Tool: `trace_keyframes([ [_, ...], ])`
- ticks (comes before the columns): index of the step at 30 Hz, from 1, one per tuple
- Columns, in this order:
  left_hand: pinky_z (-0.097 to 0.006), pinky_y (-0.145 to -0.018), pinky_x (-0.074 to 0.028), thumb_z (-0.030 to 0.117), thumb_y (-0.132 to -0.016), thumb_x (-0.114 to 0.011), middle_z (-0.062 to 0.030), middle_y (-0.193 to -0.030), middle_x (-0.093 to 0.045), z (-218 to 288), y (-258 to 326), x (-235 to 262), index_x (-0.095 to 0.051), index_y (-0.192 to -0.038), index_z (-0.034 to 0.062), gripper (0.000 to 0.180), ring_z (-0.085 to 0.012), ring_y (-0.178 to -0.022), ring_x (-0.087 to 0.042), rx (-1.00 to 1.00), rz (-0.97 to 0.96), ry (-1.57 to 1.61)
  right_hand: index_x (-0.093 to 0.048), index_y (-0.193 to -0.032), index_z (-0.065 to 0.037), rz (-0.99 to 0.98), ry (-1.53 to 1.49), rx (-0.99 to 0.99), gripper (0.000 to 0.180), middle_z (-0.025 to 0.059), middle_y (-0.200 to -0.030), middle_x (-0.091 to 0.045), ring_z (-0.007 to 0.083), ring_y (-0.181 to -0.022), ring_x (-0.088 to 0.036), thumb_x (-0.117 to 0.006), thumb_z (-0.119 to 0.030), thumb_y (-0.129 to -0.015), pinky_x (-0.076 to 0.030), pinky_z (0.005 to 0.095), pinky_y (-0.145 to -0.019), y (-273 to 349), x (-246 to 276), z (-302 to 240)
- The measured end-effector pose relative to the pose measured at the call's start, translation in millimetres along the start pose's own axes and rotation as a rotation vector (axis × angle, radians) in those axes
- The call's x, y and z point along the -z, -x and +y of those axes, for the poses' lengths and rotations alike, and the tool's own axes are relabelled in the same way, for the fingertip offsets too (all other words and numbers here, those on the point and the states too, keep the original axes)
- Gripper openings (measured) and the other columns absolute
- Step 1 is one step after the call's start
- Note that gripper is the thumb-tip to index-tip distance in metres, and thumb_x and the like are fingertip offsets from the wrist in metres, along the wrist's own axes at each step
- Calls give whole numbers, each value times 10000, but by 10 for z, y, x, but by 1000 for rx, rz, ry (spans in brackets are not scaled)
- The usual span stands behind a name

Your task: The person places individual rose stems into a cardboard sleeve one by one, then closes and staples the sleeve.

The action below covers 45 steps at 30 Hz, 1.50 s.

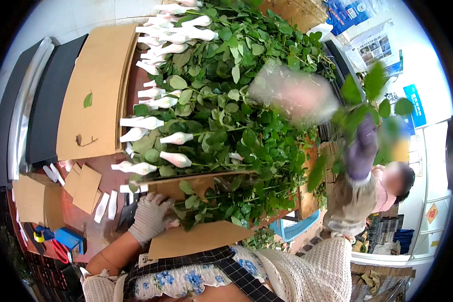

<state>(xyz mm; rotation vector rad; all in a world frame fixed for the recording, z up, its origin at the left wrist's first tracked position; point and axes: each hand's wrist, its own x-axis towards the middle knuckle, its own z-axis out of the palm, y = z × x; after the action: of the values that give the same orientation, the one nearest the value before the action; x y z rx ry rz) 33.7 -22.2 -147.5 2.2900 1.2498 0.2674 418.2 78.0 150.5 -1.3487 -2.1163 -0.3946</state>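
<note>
My left hand, in a pale knit glove (150, 216), rests at the left end of a folded brown cardboard sheet (199, 239); its grip cannot be determined. My right hand, purple-gloved (363, 148), is raised well apart from it, clamped on a leafy green stem (375, 83) beyond the right edge of the bench (90, 231). The stem lies far right of my left hand. Blur hides its long axis; the white-netted rose stems (176, 159) run left to right, heads left.
</note>
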Motion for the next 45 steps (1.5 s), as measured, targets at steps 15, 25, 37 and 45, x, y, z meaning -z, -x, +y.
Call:
trace_keyframes([
  [15, -465, -602, -477, 405, -766, -660, -151, -722, -616, 28, 37, -25, -591, -1148, 140, 470, -338, -689, -616, 50, -126, -113, -545, -1236, -98, -698, -338, -186, 361, 164, -1202, -576, 311, -1046, -583, -539, -139, -877, -458, 423, -906, 1993, -2156, -838],
  [25, -491, -577, -457, 376, -796, -615, -175, -684, -597, 20, 16, 24, -571, -1181, 136, 455, -372, -648, -599, 26, -137, 3, -537, -1101, -97, -951, -37, 234, 223, 139, -954, -619, 333, -803, -645, -448, -154, -905, -536, 453, -666, 1677, -2487, -1471],
  [37, -478, -581, -472, 406, -805, -610, -164, -685, -591, 17, 18, 52, -616, -989, 87, 369, -357, -652, -607, 78, -174, 59, -614, -1189, -111, -851, 62, 214, 355, 78, -1114, -648, 199, -854, -655, -537, -147, -845, -519, 360, -631, 1457, -1858, -1443],
  [45, -469, -546, -468, 435, -818, -607, -154, -646, -585, -28, 39, -48, -485, -1325, 239, 557, -348, -606, -604, 47, -148, 61, -642, -1020, 10, -209, -288, 29, 357, 97, -902, -669, 215, -743, -651, -621, -293, -831, -538, 342, -644, 584, -144, -1043],
])
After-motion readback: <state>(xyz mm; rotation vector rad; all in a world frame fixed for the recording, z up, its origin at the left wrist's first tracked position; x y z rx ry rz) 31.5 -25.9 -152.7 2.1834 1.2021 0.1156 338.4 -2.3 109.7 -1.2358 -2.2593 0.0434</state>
